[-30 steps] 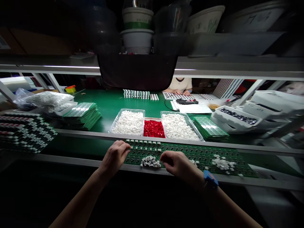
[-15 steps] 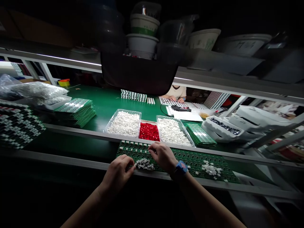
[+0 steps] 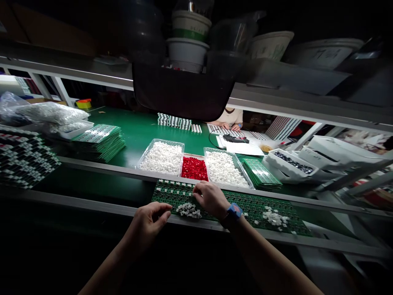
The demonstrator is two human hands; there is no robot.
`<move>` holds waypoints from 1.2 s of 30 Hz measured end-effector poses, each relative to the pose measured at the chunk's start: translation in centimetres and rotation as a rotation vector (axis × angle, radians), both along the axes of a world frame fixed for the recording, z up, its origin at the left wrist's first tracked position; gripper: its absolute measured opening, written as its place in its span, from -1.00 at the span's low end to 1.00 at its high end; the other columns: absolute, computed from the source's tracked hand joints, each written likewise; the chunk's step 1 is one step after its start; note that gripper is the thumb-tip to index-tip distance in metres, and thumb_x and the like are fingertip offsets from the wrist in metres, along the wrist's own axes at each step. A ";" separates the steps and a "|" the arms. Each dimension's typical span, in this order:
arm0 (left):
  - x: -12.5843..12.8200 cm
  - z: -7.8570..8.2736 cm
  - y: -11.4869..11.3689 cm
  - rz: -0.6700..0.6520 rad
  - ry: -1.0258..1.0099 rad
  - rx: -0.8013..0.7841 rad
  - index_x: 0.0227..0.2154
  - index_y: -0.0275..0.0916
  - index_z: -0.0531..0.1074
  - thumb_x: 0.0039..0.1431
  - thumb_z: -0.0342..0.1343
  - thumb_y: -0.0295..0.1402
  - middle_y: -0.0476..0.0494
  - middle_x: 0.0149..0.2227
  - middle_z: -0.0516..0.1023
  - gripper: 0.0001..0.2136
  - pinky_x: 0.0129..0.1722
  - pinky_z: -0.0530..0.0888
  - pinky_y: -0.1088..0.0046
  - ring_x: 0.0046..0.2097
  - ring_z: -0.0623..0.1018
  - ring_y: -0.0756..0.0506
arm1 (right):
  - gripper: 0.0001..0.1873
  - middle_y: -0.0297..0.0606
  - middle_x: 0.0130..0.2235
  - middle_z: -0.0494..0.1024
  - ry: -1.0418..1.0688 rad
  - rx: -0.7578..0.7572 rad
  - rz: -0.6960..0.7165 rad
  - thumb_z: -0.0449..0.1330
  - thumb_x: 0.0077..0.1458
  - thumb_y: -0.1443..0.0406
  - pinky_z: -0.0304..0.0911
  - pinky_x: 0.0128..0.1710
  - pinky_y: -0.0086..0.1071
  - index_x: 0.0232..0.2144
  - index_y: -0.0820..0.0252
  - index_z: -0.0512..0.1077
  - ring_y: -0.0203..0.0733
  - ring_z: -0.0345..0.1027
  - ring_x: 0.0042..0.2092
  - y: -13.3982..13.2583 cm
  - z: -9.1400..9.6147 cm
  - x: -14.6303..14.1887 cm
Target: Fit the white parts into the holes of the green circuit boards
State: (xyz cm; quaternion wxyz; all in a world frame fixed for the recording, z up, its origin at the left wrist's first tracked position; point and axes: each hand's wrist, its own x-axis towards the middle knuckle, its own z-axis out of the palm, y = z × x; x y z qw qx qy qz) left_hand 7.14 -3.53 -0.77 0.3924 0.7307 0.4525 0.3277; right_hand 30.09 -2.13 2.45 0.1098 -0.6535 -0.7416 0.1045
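Green worktop [image 3: 138,131] front: green circuit-board panel [image 3: 254,209] laid flat, white plastic switches [image 3: 188,210] heaped on it. Hands are apart, any grip unclear; right hand [image 3: 210,200] placed beside heap, left hand [image 3: 150,223] at panel's near edge.

The circuit board [image 3: 260,209] has a glossy coated surface, the loose parts [image 3: 188,210] are smooth white plastic, the trays [image 3: 161,140] clear plastic, and the bench mat [image 3: 135,131] smooth green.

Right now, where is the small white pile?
The white pile lies on the green board, between the left hand and right hand, in head view.
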 end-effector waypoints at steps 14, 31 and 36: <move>-0.8 0.4 1.5 -0.027 -0.094 -0.047 -0.35 -0.27 0.58 0.06 0.14 -0.27 -0.17 -0.35 0.64 -0.80 -0.24 0.52 0.39 -0.27 0.61 -0.15 | -0.84 -0.26 -0.35 0.52 -0.052 -0.011 0.159 0.16 0.07 0.37 0.12 -0.38 -0.47 -0.42 0.17 0.57 -0.26 0.39 -0.34 -2.4 -0.2 0.0; -0.3 0.0 6.4 0.055 0.312 0.490 -0.39 -0.24 0.50 0.16 0.03 -0.35 -0.15 -0.30 0.55 -0.84 -0.17 0.45 0.34 -0.22 0.53 -0.13 | -0.88 -0.25 -0.39 0.52 0.121 0.083 0.185 0.16 -0.02 0.44 0.11 -0.40 -0.49 -0.46 0.25 0.50 -0.30 0.34 -0.40 -2.2 -1.2 0.8; 0.0 -0.4 7.0 0.041 0.380 0.537 -0.37 -0.24 0.48 0.18 0.01 -0.38 -0.15 -0.32 0.52 -0.86 -0.12 0.41 0.26 -0.18 0.47 -0.17 | -0.89 -0.33 -0.50 0.46 0.293 0.179 0.131 0.13 -0.10 0.50 0.11 -0.44 -0.52 -0.50 0.26 0.42 -0.35 0.27 -0.48 -2.6 -1.7 1.3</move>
